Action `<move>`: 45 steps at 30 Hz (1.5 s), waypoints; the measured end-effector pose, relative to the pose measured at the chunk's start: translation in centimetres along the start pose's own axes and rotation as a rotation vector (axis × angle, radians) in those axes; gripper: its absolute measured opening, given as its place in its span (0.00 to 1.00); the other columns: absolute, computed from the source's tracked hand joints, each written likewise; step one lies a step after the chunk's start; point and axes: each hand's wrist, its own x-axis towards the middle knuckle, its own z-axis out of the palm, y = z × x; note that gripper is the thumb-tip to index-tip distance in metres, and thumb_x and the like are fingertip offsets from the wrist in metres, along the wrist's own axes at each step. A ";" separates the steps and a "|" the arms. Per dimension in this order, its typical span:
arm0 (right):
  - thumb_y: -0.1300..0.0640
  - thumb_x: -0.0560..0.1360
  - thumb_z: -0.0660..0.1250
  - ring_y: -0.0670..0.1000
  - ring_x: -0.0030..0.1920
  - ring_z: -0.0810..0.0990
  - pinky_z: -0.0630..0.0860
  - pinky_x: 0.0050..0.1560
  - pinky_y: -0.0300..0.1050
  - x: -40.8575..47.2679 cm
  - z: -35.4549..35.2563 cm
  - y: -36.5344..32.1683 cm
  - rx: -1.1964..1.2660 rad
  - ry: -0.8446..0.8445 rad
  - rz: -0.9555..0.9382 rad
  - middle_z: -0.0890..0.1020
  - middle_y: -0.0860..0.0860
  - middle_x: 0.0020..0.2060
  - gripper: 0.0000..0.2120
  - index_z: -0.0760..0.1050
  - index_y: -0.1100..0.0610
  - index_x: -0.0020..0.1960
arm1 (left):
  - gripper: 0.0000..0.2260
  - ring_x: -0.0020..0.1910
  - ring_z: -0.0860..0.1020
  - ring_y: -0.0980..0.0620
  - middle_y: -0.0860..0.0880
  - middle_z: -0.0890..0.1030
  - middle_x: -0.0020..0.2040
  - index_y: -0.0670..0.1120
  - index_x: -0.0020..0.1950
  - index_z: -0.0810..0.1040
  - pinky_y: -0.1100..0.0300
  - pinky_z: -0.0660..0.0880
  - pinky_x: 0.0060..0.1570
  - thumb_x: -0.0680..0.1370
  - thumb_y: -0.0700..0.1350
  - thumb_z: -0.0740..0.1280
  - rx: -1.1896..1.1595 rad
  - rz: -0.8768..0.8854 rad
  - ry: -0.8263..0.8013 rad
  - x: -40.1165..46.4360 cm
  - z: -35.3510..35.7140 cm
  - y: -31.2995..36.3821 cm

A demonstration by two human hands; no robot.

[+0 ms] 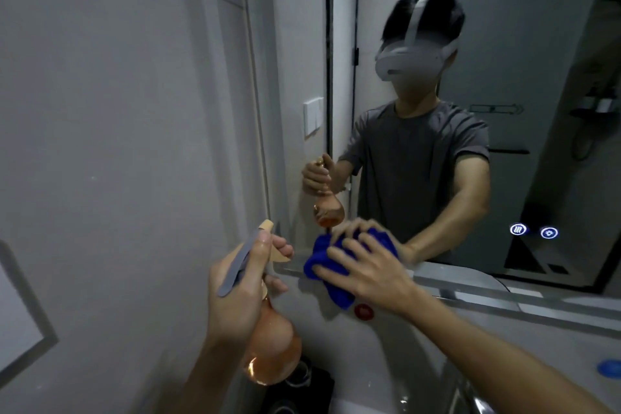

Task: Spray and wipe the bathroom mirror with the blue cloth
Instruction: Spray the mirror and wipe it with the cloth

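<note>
The bathroom mirror (524, 84) fills the upper right and reflects me. My right hand (366, 269) presses the blue cloth (324, 270) flat against the mirror's lower left corner, fingers spread over it. My left hand (238, 292) grips an orange, bulb-shaped spray bottle (275, 349) by its neck, with the grey trigger along my fingers and the nozzle pointing up toward the mirror edge. The bottle is held left of the cloth, apart from it.
A grey tiled wall (117, 111) runs along the left, with a white switch plate (313, 116) beside the mirror. Below lies a white basin (386, 366) with a red cap (364, 311). Two lit touch icons (534, 231) glow on the mirror's lower right.
</note>
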 end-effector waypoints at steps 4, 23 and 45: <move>0.57 0.78 0.66 0.63 0.51 0.78 0.71 0.52 0.59 2.5 -4.7 7.4 -0.125 0.229 0.266 0.80 0.60 0.58 0.20 0.74 0.49 0.69 | 0.16 0.40 0.80 0.46 0.42 0.85 0.43 0.42 0.52 0.84 0.53 0.76 0.36 0.77 0.54 0.66 -0.016 -0.052 -0.064 -0.6 1.8 -0.3; 0.53 0.68 0.74 0.60 0.54 0.76 0.73 0.50 0.56 -3.3 -5.4 -3.3 0.241 -0.281 0.537 0.76 0.56 0.62 0.34 0.67 0.45 0.71 | 0.06 0.49 0.84 0.50 0.48 0.86 0.46 0.44 0.53 0.82 0.57 0.81 0.43 0.80 0.41 0.66 0.116 0.064 -0.236 -3.9 2.4 0.6; 0.59 0.76 0.70 0.48 0.58 0.81 0.76 0.63 0.54 -4.9 -18.9 -19.4 1.913 -0.010 1.533 0.82 0.43 0.58 0.21 0.73 0.38 0.62 | 0.08 0.30 0.76 0.54 0.47 0.80 0.33 0.44 0.43 0.81 0.64 0.73 0.29 0.70 0.40 0.78 0.058 -0.355 0.041 -17.3 -10.9 -3.3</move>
